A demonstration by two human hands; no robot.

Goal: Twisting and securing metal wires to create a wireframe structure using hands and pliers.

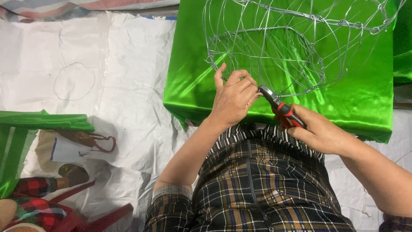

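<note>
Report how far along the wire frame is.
Done: the wire frame on the green cloth already has hoops and cross wires. In hand: left hand pinches its lower rim, right hand works pliers there. Left: cannot tell; frame is bare wire.

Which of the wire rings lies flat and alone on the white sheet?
The thin loose wire ring at far left; the other rings belong to the wire frame on the green cloth.

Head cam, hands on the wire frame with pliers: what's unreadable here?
- Pliers tip: head view, left hand fingers cover where it meets the wire.
- Wire frame: top cut off by the upper edge.
- Pliers handles: mostly buried in the right hand.
- Green satin-covered block: right side runs out of frame.
</note>
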